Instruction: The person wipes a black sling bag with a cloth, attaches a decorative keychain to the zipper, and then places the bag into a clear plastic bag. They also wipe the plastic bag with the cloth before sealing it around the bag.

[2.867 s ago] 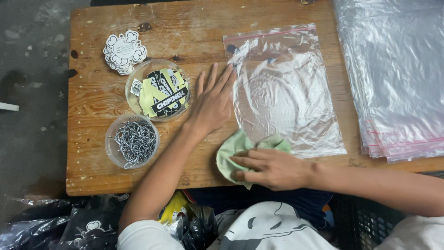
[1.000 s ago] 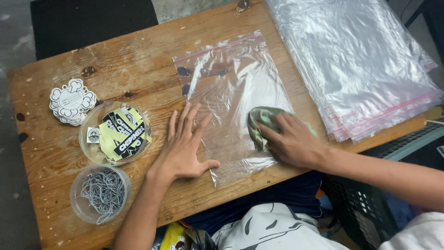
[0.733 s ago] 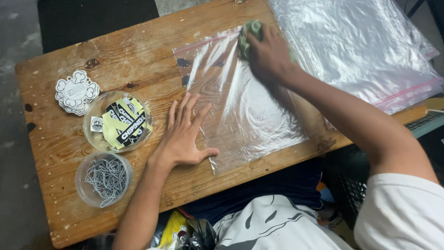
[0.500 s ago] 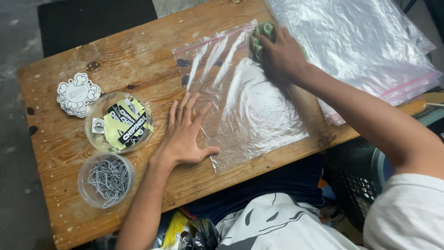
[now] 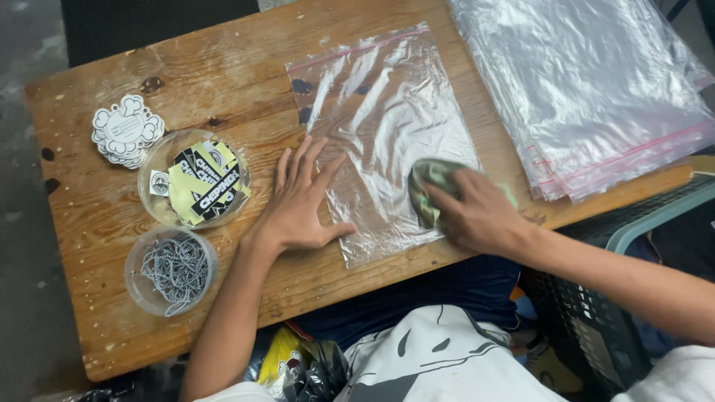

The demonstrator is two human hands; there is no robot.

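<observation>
A clear zip-seal plastic bag with a thin red strip along its top edge lies flat and crinkled on the worn, stained wooden worktop, catching glare in long streaks. The left hand lies open, fingers spread and palm down, pinning the bag's near-left edge; it grips nothing. The right hand is curled down over a bunched pale green cloth, soft and folded on itself, pressing it onto the bag's lower right part.

To the left of the left hand sit two round, clear plastic tubs. The farther tub holds a loose heap of flat printed stickers in yellow, black and white. The nearer tub holds a tangle of fine silver ball chains. Beyond them, near the worktop's far-left corner, lies a small stack of white cloud-shaped cut-outs with black outlines.

At the right end of the worktop a thick pile of the same clear, red-stripped bags lies fanned, its edges overhanging the wood.
</observation>
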